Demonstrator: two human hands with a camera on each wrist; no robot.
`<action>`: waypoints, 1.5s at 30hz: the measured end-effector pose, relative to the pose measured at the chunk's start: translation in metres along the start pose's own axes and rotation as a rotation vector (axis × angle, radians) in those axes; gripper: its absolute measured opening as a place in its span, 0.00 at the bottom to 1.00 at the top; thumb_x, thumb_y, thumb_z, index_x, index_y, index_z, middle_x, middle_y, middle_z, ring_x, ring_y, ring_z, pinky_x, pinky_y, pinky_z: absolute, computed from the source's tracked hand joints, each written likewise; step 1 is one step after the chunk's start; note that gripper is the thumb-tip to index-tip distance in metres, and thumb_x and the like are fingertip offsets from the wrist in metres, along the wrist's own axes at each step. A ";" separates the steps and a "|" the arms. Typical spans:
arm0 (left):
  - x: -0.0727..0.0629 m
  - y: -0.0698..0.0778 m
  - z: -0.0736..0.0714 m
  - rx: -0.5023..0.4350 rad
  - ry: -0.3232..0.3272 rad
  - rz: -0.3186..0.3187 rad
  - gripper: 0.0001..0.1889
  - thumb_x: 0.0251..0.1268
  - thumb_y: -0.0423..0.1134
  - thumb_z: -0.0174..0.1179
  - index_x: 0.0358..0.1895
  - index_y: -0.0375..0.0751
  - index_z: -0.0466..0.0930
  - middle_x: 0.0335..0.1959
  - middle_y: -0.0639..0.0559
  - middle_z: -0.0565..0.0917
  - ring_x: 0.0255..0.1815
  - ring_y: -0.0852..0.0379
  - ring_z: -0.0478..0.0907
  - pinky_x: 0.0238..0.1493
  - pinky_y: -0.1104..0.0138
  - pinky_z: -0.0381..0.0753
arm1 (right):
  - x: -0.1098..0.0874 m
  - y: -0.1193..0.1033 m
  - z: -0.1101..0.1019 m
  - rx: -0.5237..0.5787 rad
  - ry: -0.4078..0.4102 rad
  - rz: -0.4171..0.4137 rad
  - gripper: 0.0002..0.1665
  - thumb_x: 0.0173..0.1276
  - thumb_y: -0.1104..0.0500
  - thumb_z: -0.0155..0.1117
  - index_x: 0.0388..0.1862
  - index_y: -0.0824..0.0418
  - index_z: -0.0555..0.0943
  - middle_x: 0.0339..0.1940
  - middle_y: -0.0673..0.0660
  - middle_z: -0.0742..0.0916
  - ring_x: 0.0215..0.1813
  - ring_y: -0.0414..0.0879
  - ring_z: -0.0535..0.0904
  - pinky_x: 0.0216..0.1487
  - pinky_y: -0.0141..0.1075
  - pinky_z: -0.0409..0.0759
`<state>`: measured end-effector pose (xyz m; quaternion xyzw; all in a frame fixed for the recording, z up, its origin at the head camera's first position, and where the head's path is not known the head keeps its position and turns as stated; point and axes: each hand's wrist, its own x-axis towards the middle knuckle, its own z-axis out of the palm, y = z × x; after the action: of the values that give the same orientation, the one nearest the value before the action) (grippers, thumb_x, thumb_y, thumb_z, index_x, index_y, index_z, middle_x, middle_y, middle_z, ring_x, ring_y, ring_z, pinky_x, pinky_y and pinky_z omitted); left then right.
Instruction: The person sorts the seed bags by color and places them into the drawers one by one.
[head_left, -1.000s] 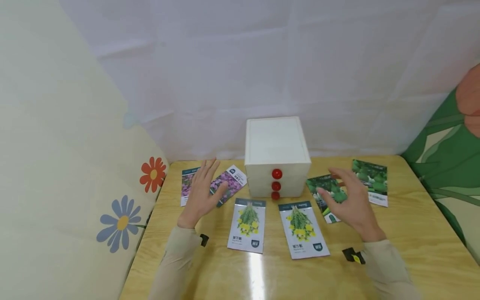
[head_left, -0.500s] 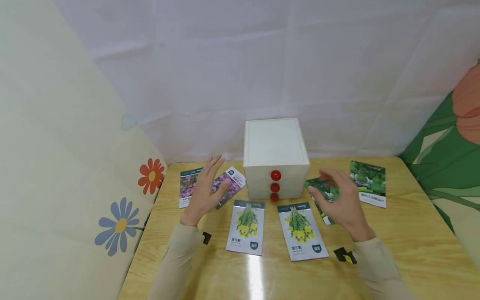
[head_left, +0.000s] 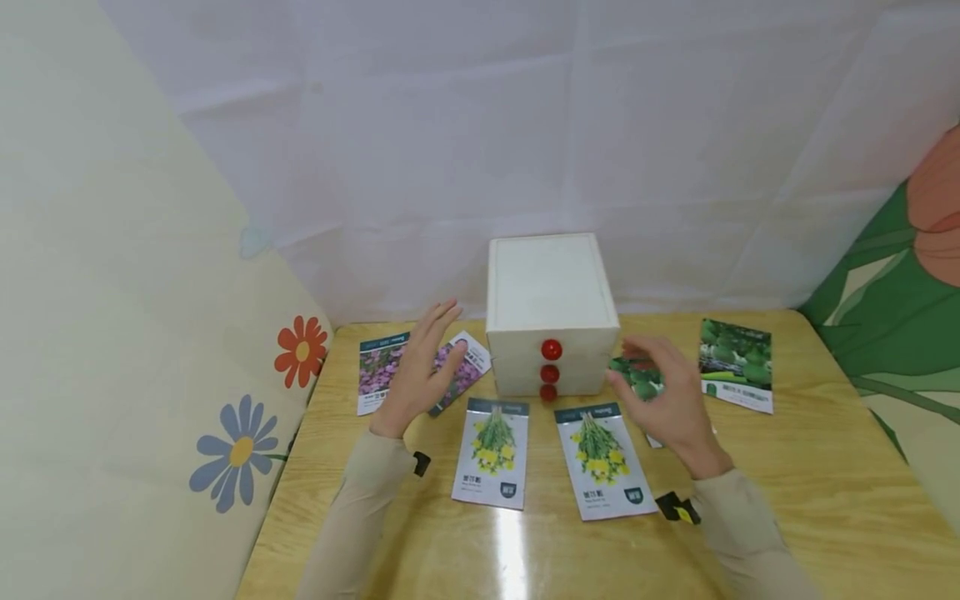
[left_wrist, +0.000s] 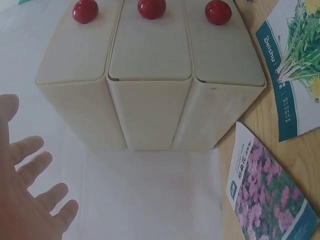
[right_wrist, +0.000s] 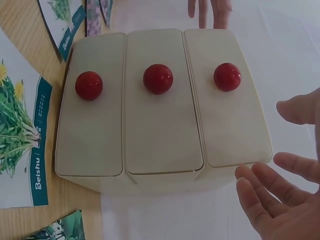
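A white box with three drawers [head_left: 551, 279] stands at the back of the table, a round red knob [head_left: 551, 349] on each drawer front. To its left my left hand [head_left: 418, 377] is raised, fingers extended and holding nothing, over two pink-flower seed packets [head_left: 378, 372]. My right hand [head_left: 670, 406] hovers at the box's right side with thumb and fingers apart and bent, nothing between them. It partly hides a green seed packet [head_left: 639, 379]. In the right wrist view, the right fingertips [right_wrist: 245, 172] overlap the lower corner of the box.
Two yellow-flower seed packets [head_left: 491, 454] lie side by side in front of the box. Another green packet [head_left: 737, 364] lies at the back right of the wooden table [head_left: 435, 542]. White cloth [head_left: 420, 150] hangs behind, with flower-printed cloth at both sides.
Both hands have moved inward toward the box, the right one further, from over the green packet to beside the box. The packets and drawers stay as they were.
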<state>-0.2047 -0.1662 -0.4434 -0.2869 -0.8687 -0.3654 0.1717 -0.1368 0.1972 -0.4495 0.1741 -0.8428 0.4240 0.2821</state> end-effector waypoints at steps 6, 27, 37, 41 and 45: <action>0.008 -0.001 0.005 -0.017 0.023 0.030 0.28 0.77 0.39 0.51 0.77 0.52 0.59 0.79 0.51 0.61 0.81 0.49 0.53 0.80 0.48 0.54 | 0.001 -0.001 0.008 0.033 0.009 -0.022 0.31 0.54 0.66 0.77 0.58 0.66 0.80 0.48 0.62 0.86 0.46 0.49 0.82 0.48 0.20 0.78; 0.030 0.004 0.016 -0.050 0.015 0.069 0.25 0.81 0.42 0.45 0.77 0.49 0.60 0.78 0.55 0.61 0.80 0.54 0.57 0.80 0.57 0.58 | 0.004 -0.015 0.028 0.099 0.013 -0.009 0.31 0.54 0.69 0.78 0.59 0.66 0.80 0.47 0.63 0.86 0.43 0.55 0.84 0.46 0.20 0.78; 0.039 0.007 0.021 -0.062 0.009 0.088 0.24 0.80 0.38 0.47 0.75 0.42 0.63 0.77 0.52 0.63 0.79 0.54 0.59 0.80 0.58 0.59 | 0.008 -0.019 0.032 0.070 -0.037 -0.015 0.28 0.60 0.64 0.75 0.59 0.63 0.79 0.50 0.59 0.86 0.45 0.52 0.85 0.43 0.44 0.86; 0.041 0.006 0.024 -0.077 0.003 0.087 0.23 0.81 0.39 0.46 0.74 0.41 0.65 0.77 0.48 0.64 0.79 0.54 0.59 0.79 0.58 0.59 | 0.010 -0.021 0.034 0.070 -0.047 -0.017 0.28 0.60 0.63 0.75 0.60 0.64 0.79 0.50 0.59 0.86 0.44 0.51 0.85 0.42 0.46 0.87; 0.042 0.002 0.028 -0.119 0.015 0.114 0.23 0.82 0.42 0.43 0.73 0.40 0.67 0.76 0.44 0.66 0.78 0.53 0.60 0.79 0.59 0.59 | 0.014 -0.022 0.036 0.079 -0.064 -0.022 0.28 0.61 0.62 0.75 0.60 0.64 0.79 0.48 0.59 0.87 0.43 0.50 0.86 0.42 0.45 0.87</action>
<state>-0.2387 -0.1290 -0.4397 -0.3430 -0.8263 -0.4082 0.1815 -0.1473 0.1546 -0.4444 0.2078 -0.8321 0.4481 0.2524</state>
